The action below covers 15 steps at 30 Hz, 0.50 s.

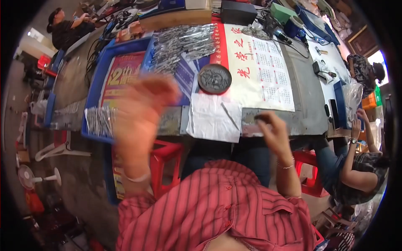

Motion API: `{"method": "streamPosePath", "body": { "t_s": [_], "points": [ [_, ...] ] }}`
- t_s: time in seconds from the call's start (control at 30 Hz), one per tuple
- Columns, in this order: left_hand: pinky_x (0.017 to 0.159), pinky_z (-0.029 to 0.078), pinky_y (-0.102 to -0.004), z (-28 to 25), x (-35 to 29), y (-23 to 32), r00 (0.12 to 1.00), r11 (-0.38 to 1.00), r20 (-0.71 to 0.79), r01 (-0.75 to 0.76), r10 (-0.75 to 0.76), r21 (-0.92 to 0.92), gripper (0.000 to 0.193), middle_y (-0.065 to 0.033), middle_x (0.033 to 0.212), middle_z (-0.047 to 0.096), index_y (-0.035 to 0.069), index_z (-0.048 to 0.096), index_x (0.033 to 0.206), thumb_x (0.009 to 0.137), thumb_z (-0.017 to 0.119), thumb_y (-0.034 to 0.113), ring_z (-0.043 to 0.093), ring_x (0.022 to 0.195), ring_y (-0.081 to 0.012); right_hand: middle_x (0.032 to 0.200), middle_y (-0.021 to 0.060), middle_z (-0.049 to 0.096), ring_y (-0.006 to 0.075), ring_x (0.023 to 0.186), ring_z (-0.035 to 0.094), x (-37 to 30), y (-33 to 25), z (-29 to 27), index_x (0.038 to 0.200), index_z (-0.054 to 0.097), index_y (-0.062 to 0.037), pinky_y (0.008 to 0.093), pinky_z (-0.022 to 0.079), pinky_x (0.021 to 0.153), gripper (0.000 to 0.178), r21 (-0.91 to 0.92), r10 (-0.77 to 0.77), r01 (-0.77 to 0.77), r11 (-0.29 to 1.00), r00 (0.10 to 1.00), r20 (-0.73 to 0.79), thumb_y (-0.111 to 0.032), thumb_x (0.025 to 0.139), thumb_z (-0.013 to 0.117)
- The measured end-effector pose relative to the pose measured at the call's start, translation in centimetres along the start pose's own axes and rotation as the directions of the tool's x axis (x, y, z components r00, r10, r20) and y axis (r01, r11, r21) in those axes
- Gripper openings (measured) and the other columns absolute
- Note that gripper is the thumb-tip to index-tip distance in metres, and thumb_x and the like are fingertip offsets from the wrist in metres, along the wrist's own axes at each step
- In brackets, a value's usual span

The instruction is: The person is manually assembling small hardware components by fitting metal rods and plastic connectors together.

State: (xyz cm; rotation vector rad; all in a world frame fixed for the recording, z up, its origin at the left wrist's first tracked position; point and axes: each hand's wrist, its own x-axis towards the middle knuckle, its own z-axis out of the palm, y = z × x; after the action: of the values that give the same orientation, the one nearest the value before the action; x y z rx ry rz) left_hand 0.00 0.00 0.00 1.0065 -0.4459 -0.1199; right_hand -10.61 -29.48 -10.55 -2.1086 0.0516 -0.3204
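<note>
Left hand (pixel 146 109): raised above the blue tray (pixel 97 83); blurred, so opening and any hold cannot be told. Right hand (pixel 274 129): held near the table's front edge, fingers loosely curled; whether anything is gripped cannot be told. Slim metal tool (pixel 229 115): laid aslant on the white cloth (pixel 206 122), between the hands. Round bowl (pixel 217 92): placed just behind the cloth, filled with small grey metal pieces (pixel 214 79).

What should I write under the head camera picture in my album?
Left hand a blur, right hand by the table edge, bowl of grey pieces farther back.
</note>
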Motion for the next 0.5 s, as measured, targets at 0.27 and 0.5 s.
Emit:
{"method": "streamPosePath", "body": {
  "t_s": [0.27,0.5],
  "points": [
    [0.079,0.048,-0.0254,-2.6,-4.0,-14.0,0.800,0.709,0.122,0.437,-0.588,0.554,0.016,-0.0066,0.099,0.064,0.000,0.061,0.105,0.090,0.054,0.002,0.061,0.091,-0.0129,0.075,0.0065,0.061,0.0093,0.069,0.056,5.0,7.6,-0.9,0.094,0.060,0.0032,0.0245,0.046,0.064,0.012,0.075,0.242,-0.240,0.968,0.970,-0.016,-0.004,0.085,0.060],
    [0.076,0.049,-0.0283,-1.6,-1.0,-14.1,0.797,0.643,0.154,0.340,-0.585,0.687,0.015,-0.0119,0.095,0.063,-0.001,0.061,0.101,0.087,0.056,0.000,0.064,0.089,-0.0212,0.082,0.0153,0.065,0.0220,0.070,0.062,16.2,13.8,-2.9,0.096,0.059,0.0027,0.0310,0.048,0.066,0.016,-0.201,0.093,-0.114,0.973,0.990,-0.110,-0.007,0.084,0.058]
  ]
}}
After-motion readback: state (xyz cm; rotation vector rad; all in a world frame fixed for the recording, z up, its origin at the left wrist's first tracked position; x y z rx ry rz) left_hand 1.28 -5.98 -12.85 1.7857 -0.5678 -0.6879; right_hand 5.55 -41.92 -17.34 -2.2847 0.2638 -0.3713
